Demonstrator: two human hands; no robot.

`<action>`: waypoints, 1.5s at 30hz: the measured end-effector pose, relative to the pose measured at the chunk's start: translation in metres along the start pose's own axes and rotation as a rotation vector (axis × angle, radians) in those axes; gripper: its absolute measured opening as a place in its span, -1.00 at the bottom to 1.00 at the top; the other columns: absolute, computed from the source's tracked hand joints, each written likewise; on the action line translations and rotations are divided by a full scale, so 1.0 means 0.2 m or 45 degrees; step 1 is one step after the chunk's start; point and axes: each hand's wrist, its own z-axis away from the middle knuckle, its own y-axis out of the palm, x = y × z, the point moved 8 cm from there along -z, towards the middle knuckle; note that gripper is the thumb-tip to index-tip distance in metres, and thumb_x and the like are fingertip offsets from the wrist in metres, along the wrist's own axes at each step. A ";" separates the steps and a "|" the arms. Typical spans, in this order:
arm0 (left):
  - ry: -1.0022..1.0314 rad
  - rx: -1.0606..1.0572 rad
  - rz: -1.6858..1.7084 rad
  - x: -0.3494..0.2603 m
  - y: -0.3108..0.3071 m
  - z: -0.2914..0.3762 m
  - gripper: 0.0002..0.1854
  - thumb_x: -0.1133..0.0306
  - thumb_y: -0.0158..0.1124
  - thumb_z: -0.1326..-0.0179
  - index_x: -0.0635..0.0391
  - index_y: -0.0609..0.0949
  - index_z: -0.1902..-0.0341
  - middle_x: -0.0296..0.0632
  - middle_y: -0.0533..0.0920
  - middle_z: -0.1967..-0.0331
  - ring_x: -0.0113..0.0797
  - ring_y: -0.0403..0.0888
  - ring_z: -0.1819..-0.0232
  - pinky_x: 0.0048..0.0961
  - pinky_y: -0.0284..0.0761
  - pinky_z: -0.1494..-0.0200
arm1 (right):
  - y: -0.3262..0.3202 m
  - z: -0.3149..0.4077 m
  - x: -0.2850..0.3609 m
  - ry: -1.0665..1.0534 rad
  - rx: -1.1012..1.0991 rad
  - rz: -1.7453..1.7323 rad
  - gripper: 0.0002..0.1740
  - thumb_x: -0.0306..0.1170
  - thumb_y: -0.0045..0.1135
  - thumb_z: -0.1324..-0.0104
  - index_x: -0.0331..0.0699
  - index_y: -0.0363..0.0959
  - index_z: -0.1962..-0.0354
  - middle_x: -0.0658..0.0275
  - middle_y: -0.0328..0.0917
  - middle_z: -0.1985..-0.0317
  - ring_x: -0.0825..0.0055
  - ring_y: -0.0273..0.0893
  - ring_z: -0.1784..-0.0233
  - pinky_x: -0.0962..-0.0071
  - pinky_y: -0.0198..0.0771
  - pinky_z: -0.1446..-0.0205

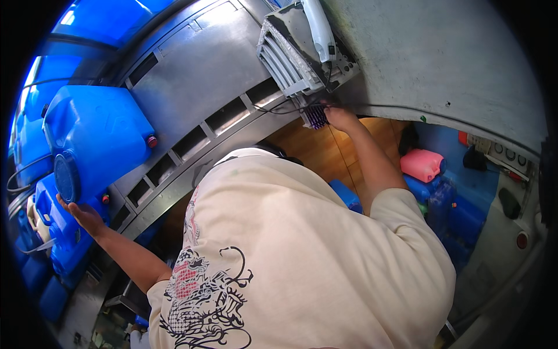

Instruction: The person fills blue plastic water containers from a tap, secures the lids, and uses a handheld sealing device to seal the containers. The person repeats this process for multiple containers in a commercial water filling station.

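My left hand point(85, 215), at the left, has its palm turned up and fingers apart, by the lower rim of a dark blue round cap point(66, 176). The cap is on a large blue plastic jerrycan point(98, 135) lying on its side; a small red cap shows at its other end. At the upper centre, my right hand point(340, 117) is at the edge of a purple, bristly thing point(316, 116), below a slotted metal unit point(301, 52). Its fingers are curled and slightly blurred; whether they grip it is unclear. A black cable passes close by.
A metal counter point(209, 56) with a slotted edge spans the upper left. More blue jerrycans point(65, 227) stack at the left. A white handheld electric tool point(320, 35) lies on the unit. A pink jerrycan point(422, 165) and blue ones sit at right. Part of another person point(139, 338) shows at lower left.
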 end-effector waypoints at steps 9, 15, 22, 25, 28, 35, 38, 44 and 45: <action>0.013 -0.004 -0.011 0.01 -0.01 -0.01 0.05 -0.43 0.12 -0.20 0.04 0.10 -0.54 0.00 0.25 -0.43 -0.03 0.15 -0.48 -0.06 -0.07 -0.55 | 0.08 0.06 0.13 -0.472 -0.144 0.216 -0.79 -0.31 0.18 -0.24 -0.06 0.65 0.18 0.26 0.58 0.16 0.18 0.50 -0.05 0.14 0.39 -0.14; 0.053 0.029 0.005 0.02 -0.02 -0.02 0.03 -0.43 0.10 -0.22 0.05 0.11 -0.53 -0.02 0.26 -0.43 -0.06 0.14 -0.49 -0.08 -0.07 -0.55 | 0.24 0.02 0.14 -0.493 -0.262 0.468 -0.87 -0.32 0.25 -0.12 -0.01 0.65 0.33 0.29 0.56 0.26 0.24 0.47 0.00 0.09 0.30 -0.14; 0.026 0.068 0.150 0.09 -0.10 -0.01 0.07 -0.44 0.07 -0.22 0.06 0.02 -0.55 -0.01 0.19 -0.47 -0.05 0.09 -0.51 -0.05 -0.09 -0.55 | 0.15 0.02 0.09 -0.433 -0.284 0.158 -0.91 -0.32 0.33 -0.07 -0.03 0.62 0.41 0.26 0.56 0.30 0.22 0.50 0.08 0.16 0.35 -0.09; -0.046 0.022 0.267 0.14 -0.15 0.05 0.10 -0.45 0.06 -0.23 0.08 -0.05 -0.57 0.04 0.13 -0.51 -0.02 0.07 -0.53 0.00 -0.07 -0.54 | 0.13 0.02 0.08 -0.362 -0.149 0.086 -0.90 -0.29 0.31 -0.13 -0.06 0.61 0.39 0.23 0.59 0.29 0.17 0.53 0.10 0.18 0.39 -0.05; -0.026 -0.036 0.296 0.17 -0.21 0.11 0.12 -0.45 0.04 -0.24 0.09 -0.09 -0.58 0.10 0.08 -0.54 0.01 0.09 -0.53 0.04 -0.06 -0.52 | 0.08 -0.01 0.04 -0.247 -0.160 -0.046 -0.86 -0.26 0.21 -0.21 -0.11 0.61 0.35 0.16 0.63 0.29 0.11 0.57 0.13 0.16 0.44 0.02; -0.244 -0.136 0.412 0.53 -0.33 0.32 0.04 -0.32 0.10 -0.31 0.08 -0.07 -0.59 0.06 0.12 -0.53 -0.01 0.20 -0.47 -0.04 0.06 -0.48 | -0.09 0.05 0.00 -0.080 -0.595 -0.050 -0.78 -0.25 0.10 -0.31 -0.22 0.55 0.39 0.03 0.61 0.35 -0.06 0.56 0.24 0.03 0.44 0.17; -0.399 -0.126 0.328 0.80 -0.34 0.42 -0.07 -0.17 0.19 -0.34 0.12 0.06 -0.55 -0.11 0.35 -0.35 -0.21 0.37 -0.31 -0.20 0.23 -0.39 | -0.12 0.12 0.06 -0.090 -0.617 -0.059 -0.79 -0.25 0.12 -0.30 -0.20 0.59 0.36 0.01 0.61 0.36 -0.05 0.56 0.23 0.04 0.46 0.16; -0.727 0.319 0.106 1.01 -0.02 0.69 -0.47 0.37 0.46 -0.21 0.26 0.52 -0.22 -0.12 0.63 -0.07 -0.38 0.58 -0.05 -0.39 0.51 -0.14 | -0.14 0.32 0.60 -0.308 -0.282 0.310 -0.85 -0.29 0.16 -0.23 -0.13 0.63 0.33 0.10 0.65 0.33 0.06 0.62 0.19 0.09 0.52 0.08; -0.766 0.524 0.128 0.95 0.08 0.75 -0.44 0.38 0.46 -0.20 0.29 0.50 -0.24 -0.05 0.64 -0.08 -0.31 0.60 -0.10 -0.37 0.54 -0.13 | -0.15 0.37 0.77 -0.392 -0.227 0.362 -0.85 -0.27 0.16 -0.24 -0.10 0.64 0.32 0.12 0.66 0.32 0.11 0.63 0.16 0.10 0.52 0.06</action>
